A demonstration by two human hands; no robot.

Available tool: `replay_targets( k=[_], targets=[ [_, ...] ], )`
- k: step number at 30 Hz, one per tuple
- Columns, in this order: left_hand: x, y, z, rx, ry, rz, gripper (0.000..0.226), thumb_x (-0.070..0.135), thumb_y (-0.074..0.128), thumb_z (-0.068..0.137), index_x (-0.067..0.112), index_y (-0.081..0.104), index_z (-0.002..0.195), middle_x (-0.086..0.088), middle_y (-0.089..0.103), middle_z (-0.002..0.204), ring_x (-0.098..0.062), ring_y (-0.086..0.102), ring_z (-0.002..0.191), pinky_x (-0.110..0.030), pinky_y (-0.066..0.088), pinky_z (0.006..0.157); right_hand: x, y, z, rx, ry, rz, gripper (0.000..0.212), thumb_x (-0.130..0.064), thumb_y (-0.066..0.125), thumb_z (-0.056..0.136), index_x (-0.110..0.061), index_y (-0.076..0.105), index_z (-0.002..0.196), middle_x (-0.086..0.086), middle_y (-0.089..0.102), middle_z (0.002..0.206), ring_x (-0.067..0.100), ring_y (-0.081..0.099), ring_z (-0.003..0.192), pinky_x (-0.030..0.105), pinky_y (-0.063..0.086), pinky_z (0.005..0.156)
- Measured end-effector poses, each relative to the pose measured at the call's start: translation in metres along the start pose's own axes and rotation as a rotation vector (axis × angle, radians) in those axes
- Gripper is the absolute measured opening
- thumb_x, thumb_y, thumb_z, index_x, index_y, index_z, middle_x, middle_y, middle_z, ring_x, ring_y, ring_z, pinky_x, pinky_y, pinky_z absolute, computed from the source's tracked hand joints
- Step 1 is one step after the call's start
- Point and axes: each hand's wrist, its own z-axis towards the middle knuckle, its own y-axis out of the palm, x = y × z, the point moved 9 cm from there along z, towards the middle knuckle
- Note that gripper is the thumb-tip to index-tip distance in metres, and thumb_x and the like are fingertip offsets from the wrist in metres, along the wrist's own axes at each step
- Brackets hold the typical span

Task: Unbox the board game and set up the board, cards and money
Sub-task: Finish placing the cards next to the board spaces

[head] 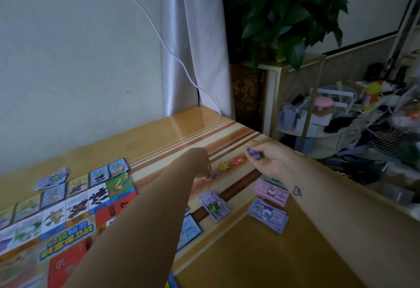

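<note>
1. Reaching over the counter (159, 137), the left grip (201, 165) is curled downward, its fingertips pinched together on a small purple token (212, 175) at the surface.
2. The right grip (270, 162) is clamped on a purple star token (254, 152), held above the counter's striped band.
3. Between the two hands, a yellow token (223, 166) and an orange token (238, 160) lie side by side.
4. Nearer the person, a lavender money stack (205, 198) carries a green token (213, 207).
5. A pink money stack (271, 191) lies beneath the right wrist, and a blue money stack (268, 216) lies just beside it.
6. The board (68, 240) lies flat at the left, with rows of cards (97, 196) lying on its far part.
7. A loose card pile (53, 178) rests just beyond the board.
</note>
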Motion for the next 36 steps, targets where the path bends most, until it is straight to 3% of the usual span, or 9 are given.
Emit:
replay_targets(
  k=[6, 11, 16, 20, 23, 25, 29, 32, 36],
  targets=[
    [-0.013, 0.005, 0.007, -0.044, -0.071, -0.113, 0.041, 0.03, 0.071, 0.083, 0.006, 0.066, 0.117, -0.005, 0.07, 0.109, -0.018, 0.068, 0.095, -0.027, 0.049, 0.088, -0.006, -0.004, 0.003, -0.007, -0.01, -0.024, 0.042, 0.01, 0.036, 0.096, 0.004, 0.041, 0.138, 0.018, 0.04, 0.145, 0.026, 0.041, 0.133, 0.032, 0.034, 0.107],
    [-0.016, 0.014, 0.009, -0.152, -0.114, -0.271, 0.042, 0.024, 0.072, 0.084, 0.0, 0.063, 0.117, -0.011, 0.067, 0.116, -0.022, 0.065, 0.106, -0.037, 0.05, 0.096, -0.016, 0.0, 0.004, -0.036, -0.037, -0.022, 0.044, 0.011, 0.034, 0.096, 0.002, 0.041, 0.139, 0.017, 0.037, 0.147, 0.027, 0.037, 0.136, 0.032, 0.03, 0.11],
    [-0.013, 0.007, 0.008, -0.068, -0.081, -0.207, 0.036, 0.025, 0.073, 0.082, 0.004, 0.068, 0.11, -0.007, 0.07, 0.109, -0.017, 0.067, 0.088, -0.031, 0.053, 0.09, -0.014, 0.003, 0.004, -0.06, -0.028, -0.031, 0.042, 0.012, 0.036, 0.096, 0.002, 0.045, 0.135, 0.018, 0.039, 0.145, 0.027, 0.041, 0.132, 0.032, 0.037, 0.103],
    [-0.01, 0.003, 0.002, -0.024, -0.063, -0.149, 0.034, 0.03, 0.07, 0.084, 0.006, 0.07, 0.108, -0.006, 0.071, 0.108, -0.018, 0.067, 0.097, -0.026, 0.048, 0.089, -0.007, 0.005, 0.005, -0.071, 0.002, -0.016, 0.041, 0.011, 0.037, 0.096, 0.002, 0.047, 0.134, 0.018, 0.038, 0.145, 0.026, 0.042, 0.131, 0.032, 0.041, 0.095],
    [-0.01, 0.0, -0.001, -0.006, -0.069, -0.184, 0.034, 0.029, 0.063, 0.09, 0.005, 0.067, 0.114, -0.008, 0.068, 0.107, -0.016, 0.061, 0.087, -0.018, 0.044, 0.07, 0.0, 0.006, 0.002, -0.087, 0.052, -0.025, 0.037, 0.011, 0.037, 0.096, 0.003, 0.051, 0.129, 0.018, 0.044, 0.132, 0.024, 0.051, 0.108, 0.031, 0.048, 0.084],
    [-0.012, 0.002, -0.001, -0.008, -0.066, -0.26, 0.034, 0.023, 0.064, 0.089, 0.006, 0.064, 0.118, -0.007, 0.066, 0.111, -0.017, 0.061, 0.087, -0.021, 0.046, 0.071, 0.008, 0.006, -0.001, -0.104, 0.113, -0.061, 0.033, 0.009, 0.033, 0.097, 0.003, 0.055, 0.12, 0.017, 0.046, 0.108, 0.018, 0.048, 0.081, 0.027, 0.048, 0.067],
    [-0.017, 0.007, -0.005, 0.021, -0.015, -0.386, 0.028, 0.02, 0.066, 0.088, 0.011, 0.067, 0.115, -0.008, 0.069, 0.11, -0.018, 0.066, 0.088, -0.028, 0.05, 0.089, 0.018, 0.012, -0.005, -0.144, 0.143, -0.341, 0.029, 0.002, 0.03, 0.096, -0.004, 0.058, 0.092, 0.005, 0.041, 0.077, 0.01, 0.034, 0.058, 0.018, 0.031, 0.049],
    [-0.024, 0.011, -0.006, 0.028, -0.03, -0.527, 0.024, 0.02, 0.063, 0.09, 0.009, 0.069, 0.111, -0.01, 0.071, 0.101, -0.022, 0.066, 0.093, -0.034, 0.049, 0.096, 0.02, 0.025, -0.002, -0.182, 0.03, -0.759, 0.021, -0.005, 0.041, 0.098, -0.007, 0.061, 0.093, 0.002, 0.043, 0.072, 0.008, 0.033, 0.054, 0.017, 0.027, 0.044],
    [-0.039, 0.017, -0.009, 0.074, -0.112, -0.834, 0.023, 0.015, 0.063, 0.09, 0.004, 0.068, 0.109, -0.006, 0.065, 0.081, -0.016, 0.06, 0.078, -0.034, 0.051, 0.094, 0.028, 0.052, 0.001, -0.272, -0.291, -1.541, 0.027, -0.017, 0.045, 0.098, -0.007, 0.067, 0.109, 0.009, 0.065, 0.107, 0.021, 0.061, 0.096, 0.03, 0.048, 0.08]
  ],
)
